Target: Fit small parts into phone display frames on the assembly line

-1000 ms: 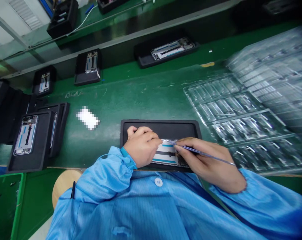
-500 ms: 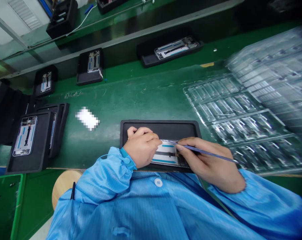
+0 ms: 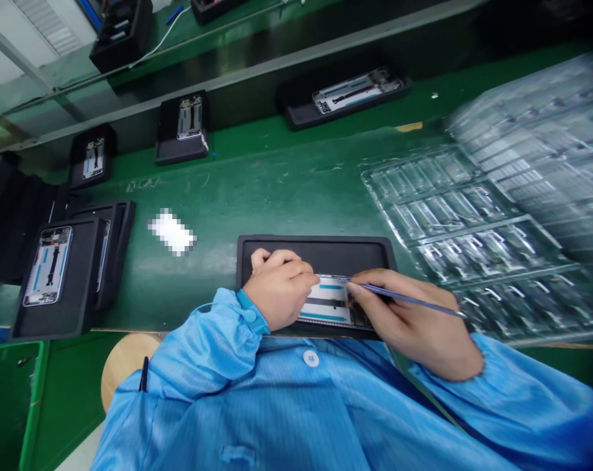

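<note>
A phone frame [image 3: 326, 311] with blue strips lies in a black tray [image 3: 321, 248] at the table's front edge. My left hand [image 3: 280, 291] rests over the frame's left part, its fingers bent and pressed together at the upper edge; whatever they pinch is hidden. Thin purple tweezers [image 3: 414, 301] are gripped in my right hand [image 3: 412, 320], their tips at the frame's upper edge close to my left fingertips. The right end of the frame is partly covered by my right hand.
Clear plastic part trays [image 3: 473, 229] lie to the right, more stacked behind. Black trays with phone frames [image 3: 48, 268] stand at the left; others [image 3: 345, 95] sit along the back. A green bin [image 3: 12, 405] and a round stool [image 3: 127, 366] are lower left.
The black trays along the back have shifted slightly to the right. Both hands and the tweezers hold nearly the same place.
</note>
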Available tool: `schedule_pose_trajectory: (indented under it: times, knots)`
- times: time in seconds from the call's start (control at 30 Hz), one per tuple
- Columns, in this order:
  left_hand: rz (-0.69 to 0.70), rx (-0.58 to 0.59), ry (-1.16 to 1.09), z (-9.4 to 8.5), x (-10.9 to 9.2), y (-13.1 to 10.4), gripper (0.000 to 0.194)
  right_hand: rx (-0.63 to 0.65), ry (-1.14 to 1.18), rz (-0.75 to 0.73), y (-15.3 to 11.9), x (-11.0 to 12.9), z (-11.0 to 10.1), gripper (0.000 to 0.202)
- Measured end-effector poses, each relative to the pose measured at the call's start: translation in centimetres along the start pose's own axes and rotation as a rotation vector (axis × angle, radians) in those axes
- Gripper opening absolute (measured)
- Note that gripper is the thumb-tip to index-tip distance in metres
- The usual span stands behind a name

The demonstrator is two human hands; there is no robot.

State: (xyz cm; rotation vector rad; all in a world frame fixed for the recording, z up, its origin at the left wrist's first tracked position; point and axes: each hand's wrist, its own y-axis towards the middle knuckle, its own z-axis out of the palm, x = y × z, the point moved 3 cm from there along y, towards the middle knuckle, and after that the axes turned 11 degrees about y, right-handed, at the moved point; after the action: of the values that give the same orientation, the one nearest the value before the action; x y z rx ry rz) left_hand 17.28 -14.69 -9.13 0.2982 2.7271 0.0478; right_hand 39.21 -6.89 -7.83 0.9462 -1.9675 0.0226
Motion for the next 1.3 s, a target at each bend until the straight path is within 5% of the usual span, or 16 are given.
schedule_pose_trajectory:
  times: [0.23, 0.8, 1.07, 1.3]
  knots:
    - [0.003, 0.002, 0.005, -0.1, 0.0, 0.0, 0.028, 0.032, 0.124, -0.076, 0.0, 0.3, 0.4, 0.009]
    - [-0.011, 0.005, 0.02, 0.2, 0.0, 0.1, 0.025, 0.073, 0.098, 0.033, 0.9, 0.1, 0.1, 0.008]
    - [-0.02, 0.004, 0.016, 0.5, 0.1, -0.1, 0.027, 0.115, 0.073, 0.071, 2.1, -0.4, 0.3, 0.023]
    - [-0.046, -0.069, 0.03, -0.7, -0.5, -0.2, 0.025, 0.059, 0.076, 0.015, 1.6, 0.0, -0.5, 0.009]
